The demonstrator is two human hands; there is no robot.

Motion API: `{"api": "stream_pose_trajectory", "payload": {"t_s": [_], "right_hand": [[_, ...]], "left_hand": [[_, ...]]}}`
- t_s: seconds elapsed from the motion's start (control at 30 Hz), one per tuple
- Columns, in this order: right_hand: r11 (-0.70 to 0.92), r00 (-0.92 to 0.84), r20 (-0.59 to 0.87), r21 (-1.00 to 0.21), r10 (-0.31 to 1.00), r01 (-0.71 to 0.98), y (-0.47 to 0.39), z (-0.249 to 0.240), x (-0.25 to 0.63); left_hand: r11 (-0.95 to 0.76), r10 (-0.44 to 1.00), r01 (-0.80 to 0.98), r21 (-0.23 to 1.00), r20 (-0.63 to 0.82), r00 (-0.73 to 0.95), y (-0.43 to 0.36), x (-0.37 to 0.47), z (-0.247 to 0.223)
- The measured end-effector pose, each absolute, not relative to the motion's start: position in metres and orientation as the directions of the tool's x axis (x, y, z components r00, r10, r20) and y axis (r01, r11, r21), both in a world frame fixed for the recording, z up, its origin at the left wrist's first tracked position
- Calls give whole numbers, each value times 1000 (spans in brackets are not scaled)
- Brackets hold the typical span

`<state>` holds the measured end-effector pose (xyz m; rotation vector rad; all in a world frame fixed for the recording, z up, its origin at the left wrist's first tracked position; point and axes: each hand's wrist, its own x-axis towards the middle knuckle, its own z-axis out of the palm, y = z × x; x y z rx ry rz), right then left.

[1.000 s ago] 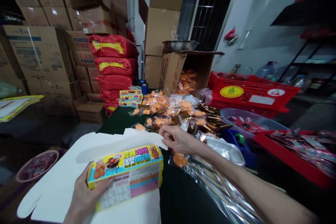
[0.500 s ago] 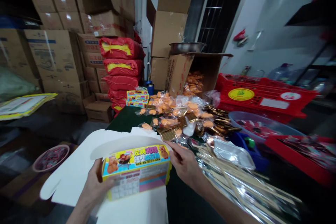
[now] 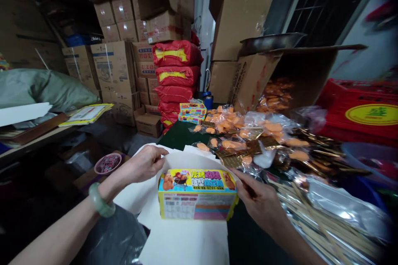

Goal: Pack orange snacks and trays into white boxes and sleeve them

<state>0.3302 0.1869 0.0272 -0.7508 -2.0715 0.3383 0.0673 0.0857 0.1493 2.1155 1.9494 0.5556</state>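
A small yellow printed cardboard box [image 3: 197,194], with pictures and coloured lettering, sits in front of me on flat white cardboard [image 3: 192,242]. Behind its top edge rises a curved white card flap [image 3: 189,160]; I cannot tell whether it belongs to the box. My left hand [image 3: 148,161], wearing a green bangle [image 3: 101,200], pinches the flap's left corner. At the box's right end my right hand [image 3: 258,194] closes on it, forefinger along the flap's edge. Its thumb is partly hidden.
Wrapped orange pieces [image 3: 230,120] and brown-gold packets [image 3: 236,155] heap beyond the box. Wooden sticks [image 3: 314,211] and a foil tray [image 3: 345,203] lie right. Similar printed boxes [image 3: 192,111] stand at the back. A pink basin [image 3: 107,162] is lower left.
My left hand has let go of the printed box's left end and moved up to the white flap's corner. The view has turned left; my right hand stays at the box's right end.
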Motion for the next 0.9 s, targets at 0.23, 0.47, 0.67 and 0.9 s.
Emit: {"api": "stream_pose_trajectory", "payload": {"t_s": [0.23,0.47,0.67,0.9], "right_hand": [[777,-483,609,-511,629,368,188,20,339],[713,-451,561,-620,694,328,184,22,338],[802,-431,682,-557,591,217,178,27,338],[685,-587,519,-723,622,87,177,43,335]], "left_hand": [[-93,976,932,350,218,15,72,74,132],[-177,915,941,289,401,50,48,77,89],[-91,827,995,39,560,53,55,95,95],[-220,873,959,180,474,112,70,105,82]]}}
